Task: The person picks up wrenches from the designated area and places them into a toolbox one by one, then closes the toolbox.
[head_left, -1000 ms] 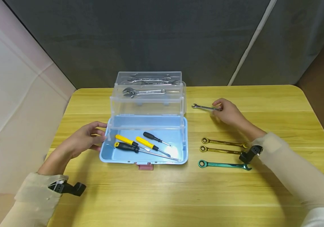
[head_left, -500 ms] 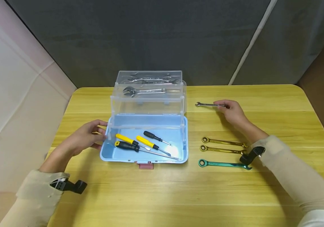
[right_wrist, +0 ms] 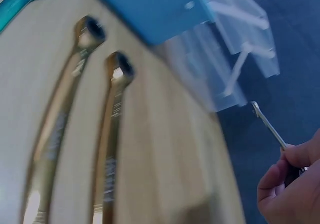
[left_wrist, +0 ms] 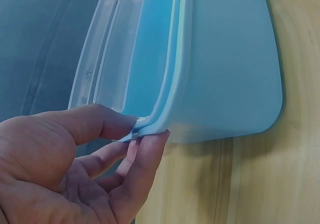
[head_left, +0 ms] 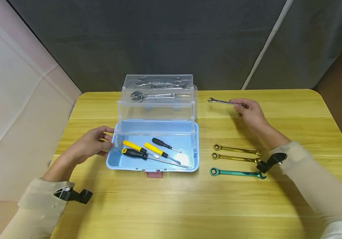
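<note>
My left hand (head_left: 90,146) pinches the left rim of a light blue toolbox (head_left: 171,170); in the left wrist view the thumb lies over the rim (left_wrist: 175,92) with fingers beneath it. My right hand (head_left: 253,114) holds a small silver wrench (head_left: 221,101) by one end, its other end pointing left, raised above the table at the right of the toolbox. Several screwdrivers lie in the blue base, among them a long black one (head_left: 135,153) and a yellow one (head_left: 156,150). The clear upper trays bear an adjustable wrench (head_left: 159,96) and open-end wrenches (head_left: 159,82).
Two gold ratchet wrenches (head_left: 236,150) and a green one (head_left: 238,173) lie on the wooden table (head_left: 176,209) right of the toolbox. A pink latch (head_left: 154,174) sticks out at the toolbox front. Dark grey cloth (head_left: 159,39) hangs behind the table.
My right hand has carried the small wrench to the right and toward the back, away from the toolbox. The left hand stays at the rim.
</note>
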`<state>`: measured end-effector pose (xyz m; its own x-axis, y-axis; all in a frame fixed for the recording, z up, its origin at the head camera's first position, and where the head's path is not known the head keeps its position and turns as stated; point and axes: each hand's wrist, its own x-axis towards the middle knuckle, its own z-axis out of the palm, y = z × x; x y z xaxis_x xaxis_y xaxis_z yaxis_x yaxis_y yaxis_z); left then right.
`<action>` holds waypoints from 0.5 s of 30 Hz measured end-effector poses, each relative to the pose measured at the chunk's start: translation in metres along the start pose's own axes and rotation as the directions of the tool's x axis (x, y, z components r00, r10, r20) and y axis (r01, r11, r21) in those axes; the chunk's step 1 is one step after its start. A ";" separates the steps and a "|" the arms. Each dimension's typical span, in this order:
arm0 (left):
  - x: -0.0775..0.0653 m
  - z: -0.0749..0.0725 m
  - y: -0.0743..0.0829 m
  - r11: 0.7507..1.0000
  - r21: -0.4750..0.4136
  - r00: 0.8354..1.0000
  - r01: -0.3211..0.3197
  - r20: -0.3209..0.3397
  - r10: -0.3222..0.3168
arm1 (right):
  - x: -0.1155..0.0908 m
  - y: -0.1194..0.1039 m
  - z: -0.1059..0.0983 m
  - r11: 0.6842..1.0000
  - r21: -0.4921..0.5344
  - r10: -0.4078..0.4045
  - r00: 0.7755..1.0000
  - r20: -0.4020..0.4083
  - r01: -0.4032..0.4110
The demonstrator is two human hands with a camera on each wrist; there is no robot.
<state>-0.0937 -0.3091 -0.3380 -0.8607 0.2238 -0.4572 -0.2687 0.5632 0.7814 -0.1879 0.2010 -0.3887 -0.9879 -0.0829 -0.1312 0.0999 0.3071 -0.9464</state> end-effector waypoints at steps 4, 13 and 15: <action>0.000 0.000 0.000 1.000 -0.009 1.000 -0.001 0.009 0.001 | -0.007 -0.018 -0.006 0.997 0.046 -0.063 0.998 0.000 0.063; 0.002 -0.002 -0.002 1.000 -0.015 1.000 -0.003 0.013 0.003 | -0.010 -0.060 -0.007 0.991 0.008 -0.136 0.991 0.007 0.136; 0.003 -0.002 -0.002 1.000 -0.017 1.000 -0.001 0.018 0.001 | -0.010 -0.069 -0.005 0.990 0.001 -0.143 0.990 0.020 0.143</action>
<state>-0.0964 -0.3113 -0.3395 -0.8533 0.2383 -0.4638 -0.2755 0.5492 0.7890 -0.1859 0.1850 -0.3209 -0.9895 -0.1444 -0.0005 -0.0420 0.2912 -0.9558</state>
